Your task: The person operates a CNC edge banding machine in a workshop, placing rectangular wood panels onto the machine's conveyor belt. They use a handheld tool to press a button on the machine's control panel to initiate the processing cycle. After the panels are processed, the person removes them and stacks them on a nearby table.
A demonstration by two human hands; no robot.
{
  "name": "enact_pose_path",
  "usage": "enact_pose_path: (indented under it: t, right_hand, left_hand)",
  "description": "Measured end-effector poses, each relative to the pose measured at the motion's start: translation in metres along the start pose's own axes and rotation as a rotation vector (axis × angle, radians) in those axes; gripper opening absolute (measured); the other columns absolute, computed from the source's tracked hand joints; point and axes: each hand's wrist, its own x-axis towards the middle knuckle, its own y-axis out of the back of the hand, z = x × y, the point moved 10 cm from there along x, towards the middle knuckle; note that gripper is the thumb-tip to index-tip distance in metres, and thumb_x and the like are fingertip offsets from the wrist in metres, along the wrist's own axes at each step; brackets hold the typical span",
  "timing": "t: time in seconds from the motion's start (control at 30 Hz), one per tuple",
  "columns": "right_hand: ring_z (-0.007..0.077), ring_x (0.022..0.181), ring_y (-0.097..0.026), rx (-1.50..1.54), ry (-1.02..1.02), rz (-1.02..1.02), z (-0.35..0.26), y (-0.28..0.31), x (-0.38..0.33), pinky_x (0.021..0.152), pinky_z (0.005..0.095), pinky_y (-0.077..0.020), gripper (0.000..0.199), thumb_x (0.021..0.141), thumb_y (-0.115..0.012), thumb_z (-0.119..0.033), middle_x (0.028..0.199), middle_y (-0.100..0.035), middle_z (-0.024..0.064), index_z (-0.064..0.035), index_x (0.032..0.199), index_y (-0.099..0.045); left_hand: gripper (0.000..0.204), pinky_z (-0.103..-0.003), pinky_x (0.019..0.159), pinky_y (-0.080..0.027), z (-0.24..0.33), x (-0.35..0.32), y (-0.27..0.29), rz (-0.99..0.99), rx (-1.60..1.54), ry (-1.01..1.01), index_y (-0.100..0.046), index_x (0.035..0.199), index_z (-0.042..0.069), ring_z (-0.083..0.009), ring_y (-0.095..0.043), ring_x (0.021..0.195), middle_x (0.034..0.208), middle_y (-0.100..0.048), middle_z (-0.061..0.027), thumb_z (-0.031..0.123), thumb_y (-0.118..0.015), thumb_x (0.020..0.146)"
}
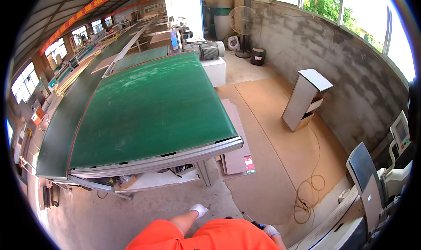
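A wide workshop seen from above, edges curved by the lens. The largest thing is a long green conveyor belt [149, 109] on a metal frame, filling the left and middle and running away toward the far end of the hall, with an electric motor [210, 50] at its far right corner. To its right lies a broad spread of brown board sheets [280, 136] laid flat on the concrete floor [131, 219]. A grey block wall [333, 52] with windows closes the right side. Against it stands a small white cabinet [305, 98], tilted, with open shelves. A standing fan [242, 24] is at the far end. A pale machine with a dark panel [368, 184] sits at the lower right. A coiled yellowish cable [307, 193] lies on the boards near it.

At the bottom edge, the person's orange clothing [210, 237] fills the middle. The left hand [199, 210], in a white glove, hangs low over the concrete, loosely curled and holding nothing visible. The right hand [271, 230], also gloved, is closed around a thin dark tool [253, 221] with a blue mark, its tip pointing up-left over the floor.
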Motion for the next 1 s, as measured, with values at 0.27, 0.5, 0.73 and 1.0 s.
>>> enact_pose_path:
  t: [0.27, 0.5, 0.73, 1.0]
  right_hand:
    - [0.0250, 0.102, -0.072, -0.225, -0.039, 0.041, 0.052, -0.003, 0.021, 0.091, 0.0393, -0.0538, 0.050, 0.080, -0.080, -0.035, 0.113, -0.077, 0.0156, -0.0046, 0.120, -0.075]
    - [0.0290, 0.102, -0.073, 0.046, -0.051, 0.149, 0.017, 0.008, -0.026, 0.092, 0.0404, -0.0541, 0.055, 0.080, -0.078, -0.043, 0.111, -0.077, 0.0167, -0.0065, 0.120, -0.075]
    - [0.0171, 0.057, -0.058, 0.460, -0.051, 1.101, 0.022, 0.165, -0.141, 0.056, 0.0367, -0.0461, 0.042, 0.094, -0.066, -0.050, 0.071, -0.065, 0.0050, -0.0075, 0.096, -0.068]
    - [0.0317, 0.078, -0.072, 1.152, -0.455, 1.740, 0.282, 0.221, -0.288, 0.073, 0.0449, -0.0543, 0.039, 0.090, -0.071, -0.041, 0.082, -0.073, 0.0159, -0.0037, 0.099, -0.072]
  left_hand:
    - [0.052, -0.045, 0.105, -0.049, 0.019, -0.009, 0.003, 0.010, 0.004, -0.020, -0.074, 0.122, 0.007, -0.0397, -0.063, 0.124, 0.132, -0.067, -0.0190, 0.047, -0.057, 0.094]
    - [0.051, -0.044, 0.102, -0.050, 0.056, -0.009, -0.058, -0.129, -0.025, -0.093, -0.074, 0.119, 0.007, -0.0396, -0.065, 0.121, 0.129, -0.069, -0.0193, 0.046, -0.056, 0.093]
    - [0.050, -0.047, 0.101, -0.051, 0.078, 0.004, -0.118, -0.341, 0.893, -0.543, -0.076, 0.116, 0.010, -0.0389, -0.065, 0.121, 0.126, -0.070, -0.0168, 0.042, -0.042, 0.097]
    - [0.046, -0.049, 0.095, -0.054, 0.180, 0.092, -0.115, -0.268, 1.133, -0.585, -0.077, 0.114, 0.013, -0.0348, -0.066, 0.123, 0.125, -0.073, -0.0143, 0.040, -0.043, 0.098]
